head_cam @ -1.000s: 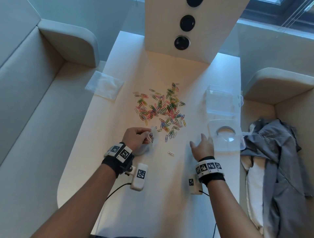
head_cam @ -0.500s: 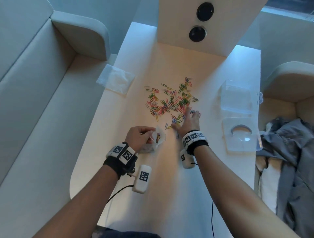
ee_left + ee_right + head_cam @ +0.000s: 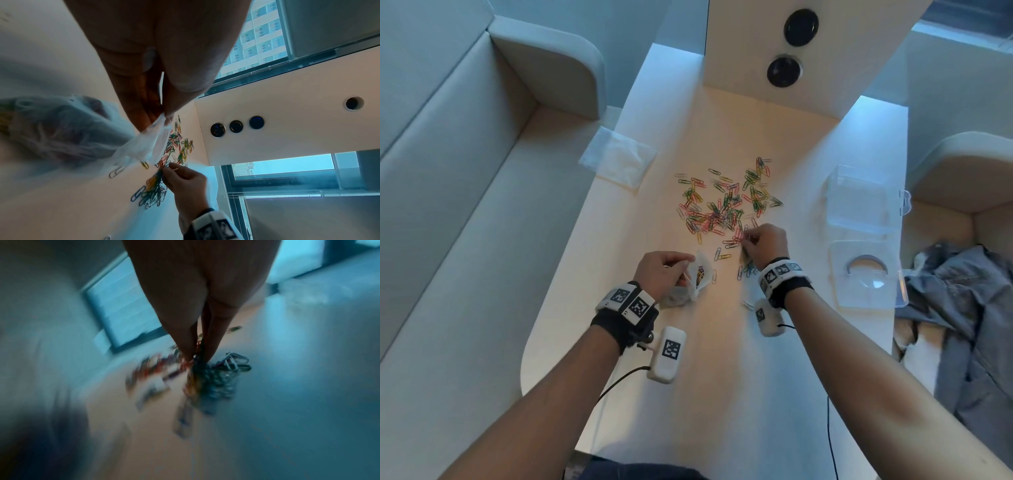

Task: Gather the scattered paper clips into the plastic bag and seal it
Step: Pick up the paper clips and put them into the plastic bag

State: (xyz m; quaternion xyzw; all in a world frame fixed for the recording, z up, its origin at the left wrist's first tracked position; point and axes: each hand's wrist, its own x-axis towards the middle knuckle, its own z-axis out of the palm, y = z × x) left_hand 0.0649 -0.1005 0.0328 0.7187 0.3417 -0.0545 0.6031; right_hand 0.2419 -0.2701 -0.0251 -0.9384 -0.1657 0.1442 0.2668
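A: Nearest the wearer: two bare forearms, black wristbands with white marker tags. The left hand (image 3: 661,274) sits low on the pale tabletop (image 3: 709,394), fingers and thumb curled, pinching the rim of a small clear plastic bag (image 3: 700,275).

B: Bag's condition?

A: Mouth held open toward the pile. Coloured clips already show inside it. The left wrist view has the thumb and fingertips closed on the bag's thin edge, the rest of the bag bunched and blurred beside the palm.

B: Right hand?

A: The right hand (image 3: 765,245) is just beyond and to the right of the bag, at the near edge of the pile. Fingers curled together, gripping a bunch of clips; more hang below it. The right wrist view is badly smeared but shows the fingertips pressed together with a dangling clump.

B: And the task's things?

A: The scattered multicoloured wire paper clips (image 3: 726,205) lie mid-table, just past both hands, spread loose. A few strays sit between bag and right hand; one pale clip lies near the right wrist.

B: Further out?

A: A flat clear plastic sleeve (image 3: 619,161) at the left table edge. On the right, a clear plastic box (image 3: 856,202) with its clear lid (image 3: 866,277) nearer. A crumpled grey-blue garment (image 3: 969,308) on the right seat. Farthest, a white upright panel (image 3: 808,51) with round black sockets.
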